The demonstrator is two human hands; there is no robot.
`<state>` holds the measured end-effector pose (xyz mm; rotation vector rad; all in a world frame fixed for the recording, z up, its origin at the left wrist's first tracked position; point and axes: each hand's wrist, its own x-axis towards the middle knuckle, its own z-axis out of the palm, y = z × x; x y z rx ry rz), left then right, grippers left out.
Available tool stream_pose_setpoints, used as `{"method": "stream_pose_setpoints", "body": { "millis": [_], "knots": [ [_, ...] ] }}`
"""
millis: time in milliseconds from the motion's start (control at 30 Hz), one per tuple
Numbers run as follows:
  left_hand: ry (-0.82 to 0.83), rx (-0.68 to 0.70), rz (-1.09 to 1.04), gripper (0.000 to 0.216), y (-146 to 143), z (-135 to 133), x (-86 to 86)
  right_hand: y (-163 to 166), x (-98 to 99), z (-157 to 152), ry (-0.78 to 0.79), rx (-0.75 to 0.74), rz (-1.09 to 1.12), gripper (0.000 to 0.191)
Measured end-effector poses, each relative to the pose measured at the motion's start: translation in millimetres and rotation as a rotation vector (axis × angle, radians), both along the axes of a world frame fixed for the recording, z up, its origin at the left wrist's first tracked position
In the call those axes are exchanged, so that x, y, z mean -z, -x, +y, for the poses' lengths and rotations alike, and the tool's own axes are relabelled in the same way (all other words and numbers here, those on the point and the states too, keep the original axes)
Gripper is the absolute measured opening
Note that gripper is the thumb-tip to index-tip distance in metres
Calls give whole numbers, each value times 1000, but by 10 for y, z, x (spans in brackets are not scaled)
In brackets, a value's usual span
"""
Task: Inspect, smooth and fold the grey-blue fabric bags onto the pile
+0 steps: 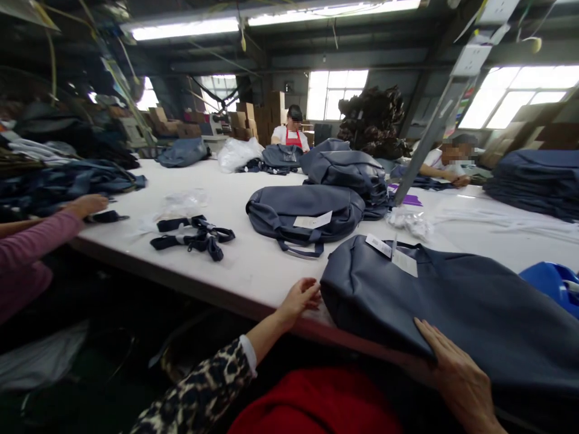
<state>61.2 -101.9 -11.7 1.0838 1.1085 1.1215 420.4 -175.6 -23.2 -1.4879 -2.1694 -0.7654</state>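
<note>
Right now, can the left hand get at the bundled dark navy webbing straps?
Probably yes, with some reach: only white tabletop appears between the left hand and the straps.

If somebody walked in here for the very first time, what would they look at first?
Probably the big dark blue bag at the near right of the white table, with pale tags on its top. The bright red cloth at the bottom middle might catch their eye next. After that, maybe the glowing lights across the ceiling.
</note>
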Motion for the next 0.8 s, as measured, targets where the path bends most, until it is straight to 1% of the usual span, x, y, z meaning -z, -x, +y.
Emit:
{"method": "stream_pose_setpoints", "body": {
  "millis": [33, 67, 133, 233, 300, 367, 433, 500, 567, 667, 733, 800],
  "knots": [
    [79, 109, -68, 61, -5, 55, 39, -9, -21, -1, 3, 0, -3, 62],
    [105, 186, -107, 61, -29, 104, 59, -23, -39, -3, 3, 0, -8, 64],
    [103, 262, -163, 59, -97, 185, 43, -63, -65, -8, 7, -6, -30, 67],
    [115, 353, -229, 55, -162, 270, -53, -140, -61, -24, 28, -12, -53, 70],
    [141, 376, -263, 51, -175, 296, -100, -188, -28, -35, 36, -14, -61, 72],
    [182, 330, -300, 45, -194, 296, -107, -221, 19, -43, 38, -25, -76, 73],
    [216, 236, -335, 37, -237, 272, -84, -234, 66, -46, 46, -48, -96, 76],
    [214, 133, -358, 31, -302, 237, -61, -228, 103, -50, 67, -60, -107, 79],
    [194, 25, -385, 30, -375, 206, -53, -207, 125, -62, 74, -60, -104, 81],
    [163, -121, -435, 37, -461, 182, -54, -150, 138, -93, 69, -61, -98, 80],
    [165, -193, -477, 35, -483, 174, -35, -96, 137, -114, 63, -64, -106, 81],
    [202, -240, -518, 30, -475, 162, 6, -36, 130, -131, 53, -67, -125, 82]
  ]
}}
